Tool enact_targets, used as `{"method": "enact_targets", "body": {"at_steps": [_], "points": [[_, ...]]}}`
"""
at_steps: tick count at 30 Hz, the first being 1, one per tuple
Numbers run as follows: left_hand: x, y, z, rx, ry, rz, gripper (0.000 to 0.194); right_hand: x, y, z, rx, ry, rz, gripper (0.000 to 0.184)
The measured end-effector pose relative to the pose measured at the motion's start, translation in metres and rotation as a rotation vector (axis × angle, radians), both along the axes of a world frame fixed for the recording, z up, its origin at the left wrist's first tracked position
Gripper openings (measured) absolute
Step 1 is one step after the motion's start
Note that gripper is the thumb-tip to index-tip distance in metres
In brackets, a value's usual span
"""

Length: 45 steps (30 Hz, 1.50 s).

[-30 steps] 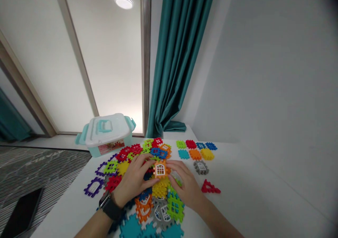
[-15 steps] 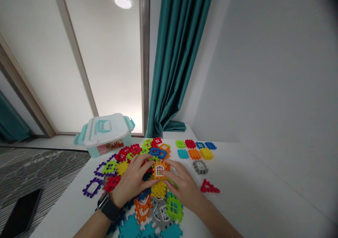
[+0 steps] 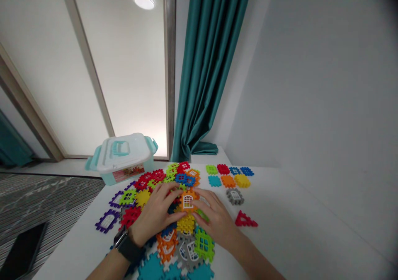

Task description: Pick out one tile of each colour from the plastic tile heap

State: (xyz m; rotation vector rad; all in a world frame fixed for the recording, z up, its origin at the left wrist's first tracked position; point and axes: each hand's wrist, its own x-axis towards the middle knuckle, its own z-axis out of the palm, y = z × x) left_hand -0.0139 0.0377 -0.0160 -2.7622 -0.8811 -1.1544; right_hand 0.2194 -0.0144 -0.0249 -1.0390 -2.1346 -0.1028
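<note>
Left hand (image 3: 154, 213) and right hand (image 3: 216, 218) are curling inward, and I'm pinching an orange plastic window block (image 3: 188, 200) between them, right on top of a messy pile of colourful plastic waffle tiles (image 3: 186, 224).

One left hand (image 3: 154, 213) and one right hand (image 3: 216, 218) are seen; one lidded box (image 3: 120, 155) and one phone (image 3: 23, 253) are counted; seven square tiles (image 3: 228, 181) are laid at upper right.
</note>
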Motion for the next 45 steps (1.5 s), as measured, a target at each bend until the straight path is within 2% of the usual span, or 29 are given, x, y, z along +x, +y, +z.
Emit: {"method": "enact_targets", "body": {"at_steps": [14, 21, 27, 31, 35, 39, 42, 45], "points": [[0.0, 0.003, -0.004, -0.087, -0.066, -0.011, 0.041, 0.002, 0.002, 0.002, 0.082, 0.022, 0.013, 0.025], [0.008, 0.0, -0.006, -0.291, -0.23, -0.06, 0.04, 0.004, 0.002, 0.01, 0.172, 0.04, 0.02, 0.018], [0.01, -0.001, 0.0, -0.46, -0.266, -0.159, 0.029, 0.005, 0.002, 0.006, 0.229, 0.117, 0.001, 0.017], [0.01, -0.002, 0.004, -0.538, -0.228, -0.185, 0.008, 0.002, 0.001, 0.004, 0.137, 0.258, -0.046, 0.013], [0.012, -0.002, 0.007, -0.581, -0.248, -0.179, 0.011, -0.003, 0.003, 0.005, -0.108, 0.452, -0.104, 0.008], [0.014, -0.002, 0.009, -0.622, -0.287, -0.184, 0.017, -0.004, 0.008, 0.004, -0.292, 0.59, -0.108, 0.017], [0.014, -0.003, 0.01, -0.629, -0.296, -0.18, 0.021, -0.004, 0.011, 0.002, -0.325, 0.637, -0.078, 0.021], [0.013, -0.005, 0.012, -0.618, -0.28, -0.166, 0.024, -0.004, 0.009, 0.001, -0.238, 0.57, -0.064, 0.017]]}}
